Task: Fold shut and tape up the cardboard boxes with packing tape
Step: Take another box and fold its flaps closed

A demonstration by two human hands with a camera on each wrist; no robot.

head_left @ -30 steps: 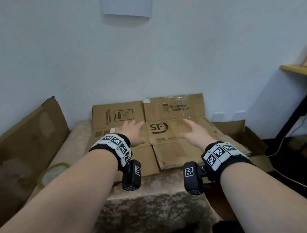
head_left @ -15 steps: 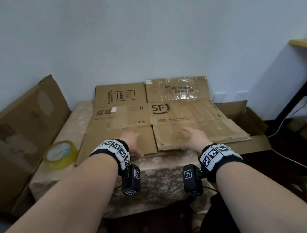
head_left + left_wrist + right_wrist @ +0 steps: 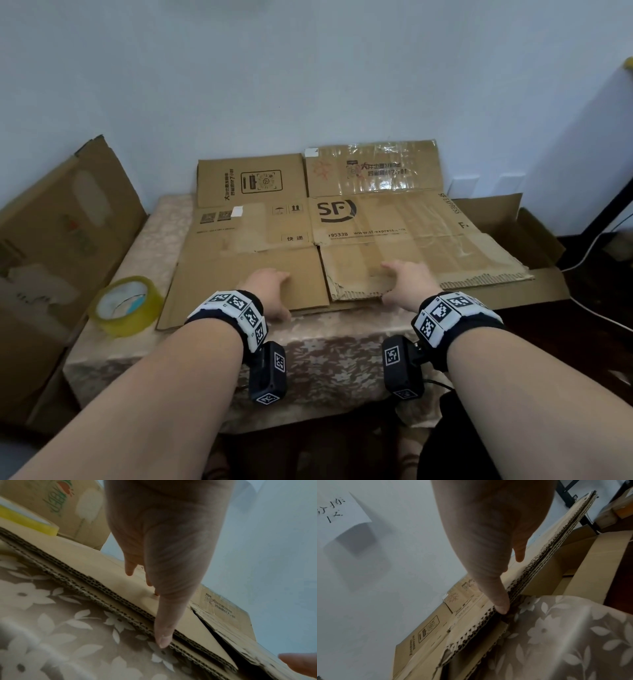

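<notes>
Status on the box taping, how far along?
Nothing taped yet. The SF box lies flat on the table. Left hand and right hand grip its near edge, thumbs under. Left: erect it, fold flaps, tape; the tape roll sits untouched.

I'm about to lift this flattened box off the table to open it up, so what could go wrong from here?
1. The box's near right flap is torn and ragged where the right hand grips it, so it may rip further.
2. The tape roll sits beside the box's left corner near the table edge; swinging the box could knock it off.
3. The box lies partly over another open box on the right and might catch on it.
</notes>
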